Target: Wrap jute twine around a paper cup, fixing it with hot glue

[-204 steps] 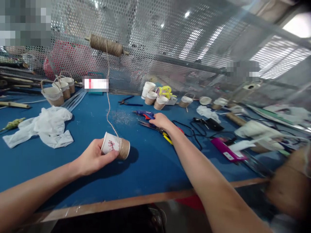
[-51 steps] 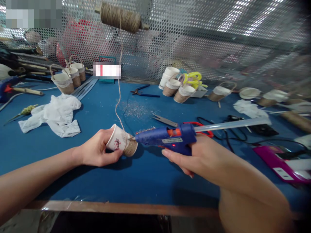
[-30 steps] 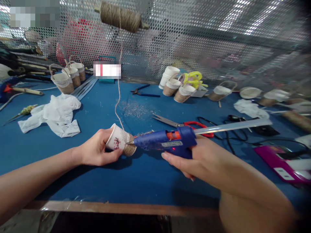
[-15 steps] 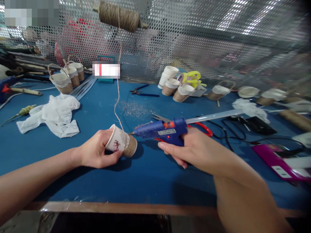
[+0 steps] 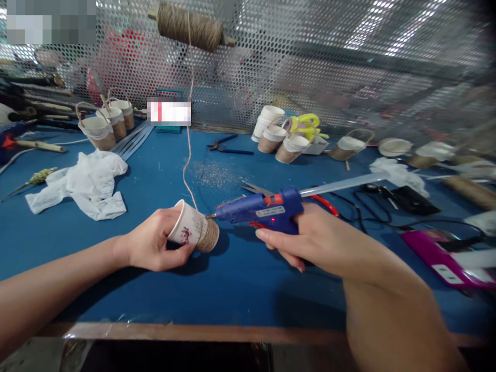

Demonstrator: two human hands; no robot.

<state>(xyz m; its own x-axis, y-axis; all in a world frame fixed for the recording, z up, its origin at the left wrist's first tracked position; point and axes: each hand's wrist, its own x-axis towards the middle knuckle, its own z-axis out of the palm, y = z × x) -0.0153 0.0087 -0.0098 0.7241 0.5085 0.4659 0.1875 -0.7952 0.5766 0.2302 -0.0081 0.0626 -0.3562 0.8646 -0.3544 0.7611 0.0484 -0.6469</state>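
Note:
My left hand (image 5: pixel 157 240) is closed around a white paper cup (image 5: pixel 189 227) with a reddish printed design, fingers inside its mouth and thumb outside. The cup lies tilted, mouth to the left. Jute twine (image 5: pixel 210 235) is wound round its base end. From there a strand (image 5: pixel 188 155) runs up to a twine spool (image 5: pixel 189 28) on the mesh. In my right hand (image 5: pixel 310 232) is a blue glue gun (image 5: pixel 259 209), its red light lit and a clear glue stick (image 5: pixel 341 184) sticking out behind. The nozzle points left, at the upper edge of the wound twine; whether it touches is unclear.
White lace cloth (image 5: pixel 83 181) lies to the left. Twine-wrapped cups with handles (image 5: pixel 98 133) stand at the back left, others (image 5: pixel 292 149) at the back right. Pliers (image 5: pixel 232 147) and scissors (image 5: pixel 258 189) lie beyond my hands. A magenta device (image 5: pixel 434 258) and black cables (image 5: pixel 360 206) are at right.
The glue gun and my right hand have shifted slightly right. The cup stays in nearly the same place in my left hand.

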